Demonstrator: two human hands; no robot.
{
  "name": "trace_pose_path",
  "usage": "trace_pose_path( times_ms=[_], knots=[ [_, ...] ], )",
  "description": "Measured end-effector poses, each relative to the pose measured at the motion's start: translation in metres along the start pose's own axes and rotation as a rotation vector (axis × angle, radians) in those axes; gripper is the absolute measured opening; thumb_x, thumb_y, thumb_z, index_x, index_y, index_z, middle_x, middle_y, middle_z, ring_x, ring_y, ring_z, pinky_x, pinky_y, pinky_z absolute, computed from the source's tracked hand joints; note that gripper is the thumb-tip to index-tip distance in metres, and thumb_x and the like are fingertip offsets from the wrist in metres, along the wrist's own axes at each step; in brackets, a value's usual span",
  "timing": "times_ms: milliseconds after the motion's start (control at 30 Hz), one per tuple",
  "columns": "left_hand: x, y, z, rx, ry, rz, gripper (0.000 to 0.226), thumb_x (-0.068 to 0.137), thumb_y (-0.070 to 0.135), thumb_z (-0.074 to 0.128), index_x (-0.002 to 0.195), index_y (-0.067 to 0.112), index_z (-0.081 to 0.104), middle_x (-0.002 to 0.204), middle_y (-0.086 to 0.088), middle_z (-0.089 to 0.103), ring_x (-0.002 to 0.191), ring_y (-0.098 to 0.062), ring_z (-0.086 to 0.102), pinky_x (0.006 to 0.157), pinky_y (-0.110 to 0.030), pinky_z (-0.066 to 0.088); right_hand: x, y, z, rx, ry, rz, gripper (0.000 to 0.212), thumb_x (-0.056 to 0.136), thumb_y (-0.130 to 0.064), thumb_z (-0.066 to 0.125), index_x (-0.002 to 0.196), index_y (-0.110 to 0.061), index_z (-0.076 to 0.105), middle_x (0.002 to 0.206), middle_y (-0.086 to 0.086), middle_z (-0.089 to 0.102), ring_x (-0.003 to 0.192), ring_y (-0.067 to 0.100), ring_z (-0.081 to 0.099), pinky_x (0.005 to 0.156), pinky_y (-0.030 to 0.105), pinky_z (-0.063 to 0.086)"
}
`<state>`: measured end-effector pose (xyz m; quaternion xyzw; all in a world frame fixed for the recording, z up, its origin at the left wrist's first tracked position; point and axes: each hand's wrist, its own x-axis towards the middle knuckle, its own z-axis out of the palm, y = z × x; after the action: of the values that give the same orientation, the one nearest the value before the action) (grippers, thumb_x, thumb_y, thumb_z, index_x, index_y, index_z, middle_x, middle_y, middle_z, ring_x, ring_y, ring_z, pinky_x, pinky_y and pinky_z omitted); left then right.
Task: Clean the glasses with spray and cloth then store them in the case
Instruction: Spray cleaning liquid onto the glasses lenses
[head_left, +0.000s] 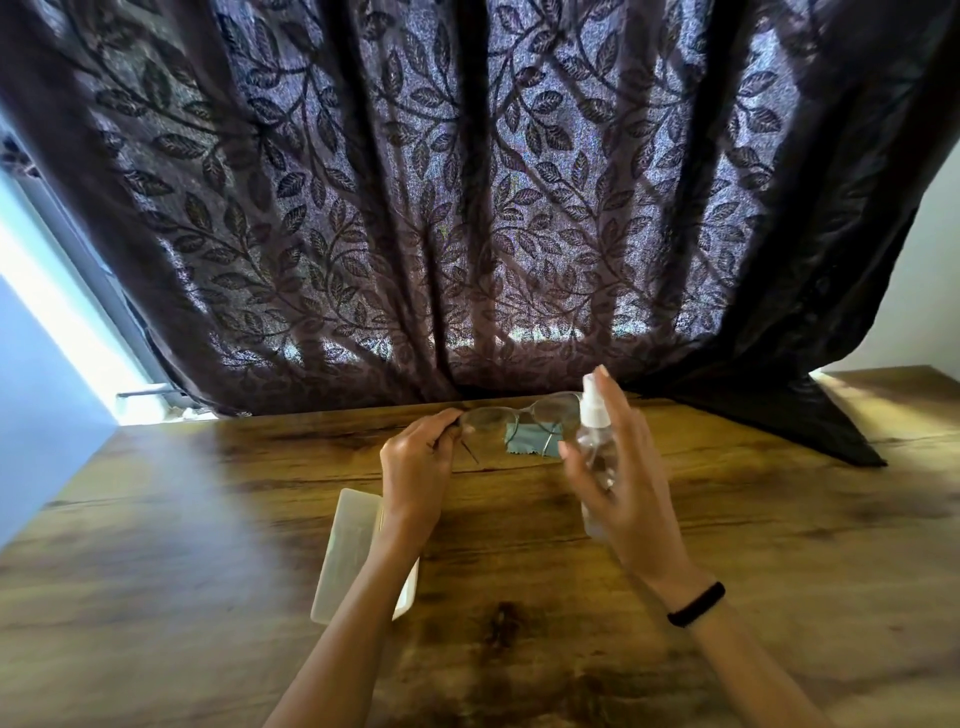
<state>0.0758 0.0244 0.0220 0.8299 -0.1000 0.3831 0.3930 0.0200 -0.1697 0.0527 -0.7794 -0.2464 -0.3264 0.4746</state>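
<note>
My left hand (418, 462) pinches the left end of the thin-framed glasses (524, 413) and holds them up above the wooden table (208, 519). My right hand (618, 467) grips a clear spray bottle (595, 447) with a white nozzle, index finger on top, the nozzle right beside the glasses' right lens. A small grey-blue cloth (532, 441) lies flat on the table behind the glasses. A pale translucent case (353, 551) lies on the table under my left forearm, which hides part of it.
A dark leaf-patterned curtain (467, 208) hangs along the table's far edge and drapes onto it at the right (810, 415). A bright window strip (62, 322) is at the left. A black band (696, 605) circles my right wrist.
</note>
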Motion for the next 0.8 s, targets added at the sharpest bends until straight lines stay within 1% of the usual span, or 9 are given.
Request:
trace_pose_path(
  times_ms=[67,133,233,300,433,500,567,633,800],
  knots=[
    [0.001,-0.001,0.001,0.003,-0.003,0.013,0.024,0.071,-0.009,0.071,0.092,0.001,0.071,0.084,-0.009,0.073,0.075,-0.006,0.063,0.075,0.000,0.043,-0.002,-0.005,0.006,-0.007,-0.021,-0.013,0.060,0.088,-0.023,0.050,0.140,-0.030,0.020,0.112,-0.019,0.040,0.074,0.009,0.050,0.057,0.022,0.050],
    [0.001,-0.001,0.003,0.003,0.002,0.023,0.023,0.071,-0.009,0.069,0.092,0.001,0.071,0.084,-0.009,0.073,0.076,-0.006,0.063,0.076,0.001,0.042,-0.008,-0.010,0.013,0.001,-0.043,-0.006,0.060,0.089,-0.024,0.050,0.140,-0.029,0.020,0.112,-0.018,0.041,0.072,0.005,0.050,0.057,0.015,0.048],
    [0.000,0.000,0.004,-0.003,0.013,0.014,0.022,0.073,-0.008,0.064,0.091,0.003,0.072,0.083,-0.008,0.074,0.078,0.000,0.061,0.076,0.000,0.042,-0.019,-0.016,0.024,-0.002,-0.091,0.017,0.059,0.090,-0.026,0.051,0.141,-0.030,0.022,0.107,-0.013,0.046,0.064,0.011,0.050,0.053,0.020,0.049],
    [0.000,0.001,0.004,0.004,0.013,0.014,0.021,0.073,-0.006,0.063,0.090,0.003,0.072,0.083,-0.007,0.074,0.078,0.001,0.060,0.076,0.001,0.041,-0.023,-0.017,0.029,-0.012,-0.115,0.032,0.057,0.090,-0.024,0.051,0.141,-0.027,0.025,0.106,-0.008,0.049,0.062,0.012,0.050,0.051,0.020,0.049],
    [0.002,0.002,0.002,0.018,0.013,0.020,0.021,0.073,-0.008,0.065,0.091,0.002,0.072,0.085,-0.010,0.073,0.077,-0.006,0.062,0.077,0.000,0.041,-0.025,-0.021,0.032,-0.054,-0.108,0.067,0.057,0.091,-0.021,0.053,0.140,-0.028,0.025,0.112,-0.003,0.051,0.077,0.014,0.055,0.060,0.017,0.052],
    [0.003,0.003,0.001,0.013,0.009,0.017,0.021,0.074,-0.009,0.066,0.091,0.002,0.072,0.086,-0.010,0.073,0.078,-0.008,0.064,0.077,-0.002,0.043,-0.024,-0.022,0.032,-0.067,-0.089,0.068,0.061,0.090,-0.014,0.056,0.140,-0.028,0.024,0.119,-0.008,0.047,0.091,0.018,0.053,0.069,0.005,0.047],
    [0.003,0.003,0.000,0.000,0.003,0.013,0.021,0.075,-0.008,0.065,0.092,0.002,0.072,0.085,-0.009,0.074,0.079,-0.012,0.068,0.076,-0.008,0.047,-0.023,-0.023,0.031,-0.079,-0.076,0.063,0.063,0.088,-0.010,0.057,0.140,-0.025,0.024,0.122,-0.010,0.043,0.099,0.018,0.049,0.073,-0.005,0.038],
    [0.003,0.002,0.000,-0.006,0.002,0.017,0.020,0.075,-0.008,0.065,0.092,0.002,0.072,0.085,-0.010,0.074,0.078,-0.014,0.069,0.075,-0.012,0.049,-0.021,-0.024,0.030,-0.092,-0.074,0.060,0.064,0.087,-0.009,0.057,0.140,-0.025,0.025,0.122,-0.010,0.043,0.099,0.017,0.049,0.073,-0.007,0.036],
    [0.003,0.004,0.000,-0.022,0.009,0.020,0.020,0.075,-0.008,0.066,0.091,0.001,0.072,0.084,-0.009,0.074,0.077,-0.013,0.068,0.076,-0.010,0.048,-0.020,-0.024,0.028,-0.104,-0.072,0.059,0.061,0.088,-0.012,0.057,0.140,-0.025,0.026,0.125,-0.011,0.042,0.099,0.020,0.049,0.074,-0.006,0.036]
  ],
)
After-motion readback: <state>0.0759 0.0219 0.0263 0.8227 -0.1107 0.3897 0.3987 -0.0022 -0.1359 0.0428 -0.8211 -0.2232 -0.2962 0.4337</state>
